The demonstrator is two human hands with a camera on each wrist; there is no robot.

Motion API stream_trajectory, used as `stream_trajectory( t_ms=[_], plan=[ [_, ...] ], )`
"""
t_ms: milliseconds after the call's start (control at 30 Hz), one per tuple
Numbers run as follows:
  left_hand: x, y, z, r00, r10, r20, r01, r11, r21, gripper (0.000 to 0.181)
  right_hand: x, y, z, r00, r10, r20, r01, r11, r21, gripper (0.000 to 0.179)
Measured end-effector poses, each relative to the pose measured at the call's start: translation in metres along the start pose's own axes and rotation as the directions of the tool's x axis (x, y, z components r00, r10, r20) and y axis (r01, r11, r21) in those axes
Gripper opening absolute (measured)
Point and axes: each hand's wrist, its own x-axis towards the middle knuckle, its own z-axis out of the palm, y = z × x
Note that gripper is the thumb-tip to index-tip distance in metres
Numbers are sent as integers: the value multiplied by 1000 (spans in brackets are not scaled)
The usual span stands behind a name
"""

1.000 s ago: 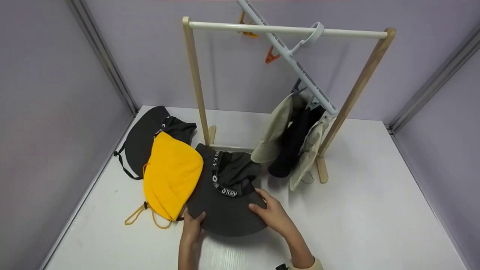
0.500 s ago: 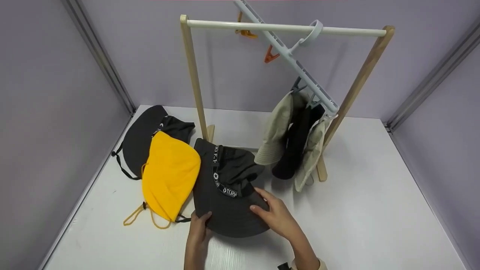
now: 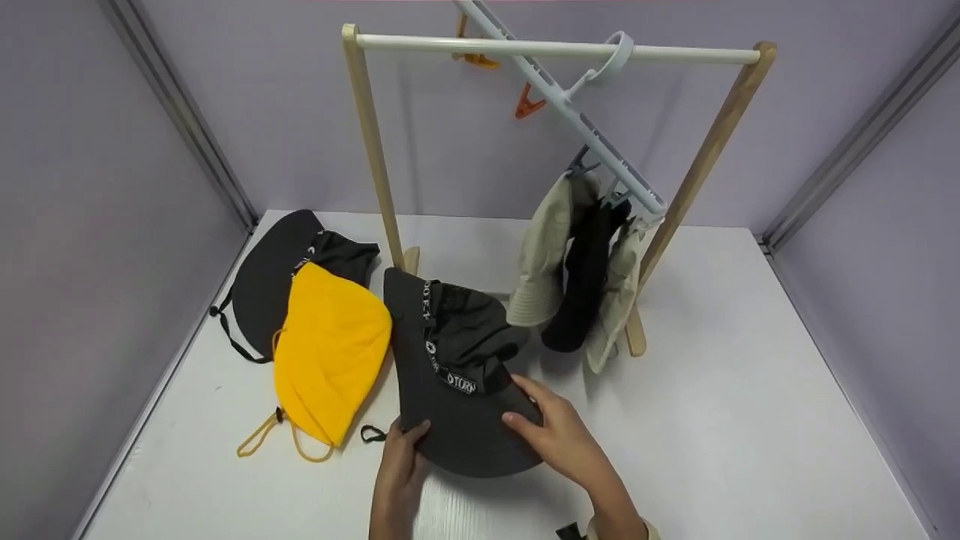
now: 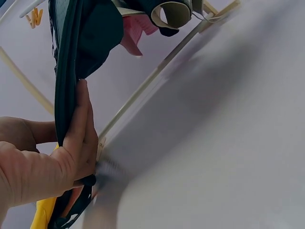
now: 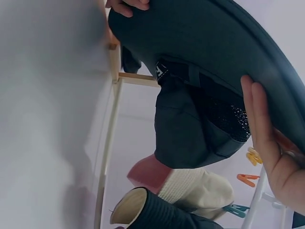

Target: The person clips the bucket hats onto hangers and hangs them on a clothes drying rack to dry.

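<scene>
This looks like a small booth-like place, perhaps in a lab or studio; which, I cannot tell. A plain left wall (image 3: 90, 240), back wall (image 3: 457, 150) and right wall (image 3: 885, 247) close in a white table (image 3: 735, 420), with a metal strip (image 3: 184, 112) at upper left and a metal post (image 3: 862, 148) at upper right. A small wooden-legged rack (image 3: 555, 49) stands on the table, upper centre.

Head looks down, wrists close (hat (image 3: 461, 375) shared).
</scene>
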Motion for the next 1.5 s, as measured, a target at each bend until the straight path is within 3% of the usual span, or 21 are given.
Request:
stream_trajectory(
  t_ms=[133, 367, 533, 633, 700, 800, 967, 1000, 1100, 1167, 1200, 1233, 1400, 1467, 1500],
  plan=[
    [0, 0, 1, 998, 42, 47, -47, 992, 120, 66, -5, -6, -2, 1000, 1, 4, -1, 1000, -12, 53],
    [1, -2, 13, 984, 89, 153, -121, 970, 213, 66, -15, -15, -8, 999, 12, -51, -14, 999, -42, 55],
    [5, -9, 21, 981, 105, 161, -147, 952, 270, 64, -15, -14, -9, 997, 25, -79, -30, 998, -62, 53],
    [5, -12, 25, 982, 117, 150, -163, 924, 345, 63, -13, -14, -10, 995, 48, -87, -54, 996, -71, 51],
    [6, -15, 27, 981, 135, 139, -183, 883, 432, 62, -11, -14, -10, 994, 53, -93, -60, 995, -83, 49],
    [7, -17, 28, 974, 182, 131, -225, 798, 560, 61, -8, -14, -10, 995, 46, -92, -56, 992, -115, 47],
    [8, -17, 29, 963, 233, 133, -254, 630, 734, 58, -2, -14, -7, 998, 16, -66, -29, 982, -185, 46],
    [7, -15, 30, 961, 245, 130, -252, 577, 777, 57, -2, -14, -7, 998, 11, -58, -22, 980, -199, 46],
    [5, -3, 34, 945, 306, 116, -226, 354, 907, 52, 0, -14, -5, 999, -11, -40, 1, 974, -228, 46],
    [3, 11, 38, 927, 354, 127, -211, 209, 955, 48, 1, -13, -4, 999, -23, -43, 12, 972, -234, 45],
    [2, 20, 41, 915, 380, 138, -207, 148, 967, 47, 1, -13, -3, 998, -24, -49, 12, 972, -235, 45],
    [0, 30, 45, 904, 400, 153, -211, 106, 972, 46, 2, -13, -3, 998, -23, -60, 9, 973, -232, 45],
    [-7, 83, 78, 846, 429, 316, -357, 15, 934, 48, 3, -11, 1, 991, 38, -126, -64, 975, -211, 43],
    [-10, 102, 97, 823, 396, 408, -433, -29, 901, 50, 4, -9, 3, 987, 62, -146, -92, 974, -208, 43],
    [-12, 110, 108, 818, 358, 450, -462, -58, 885, 52, 4, -9, 4, 986, 71, -154, -102, 973, -208, 43]
  ],
)
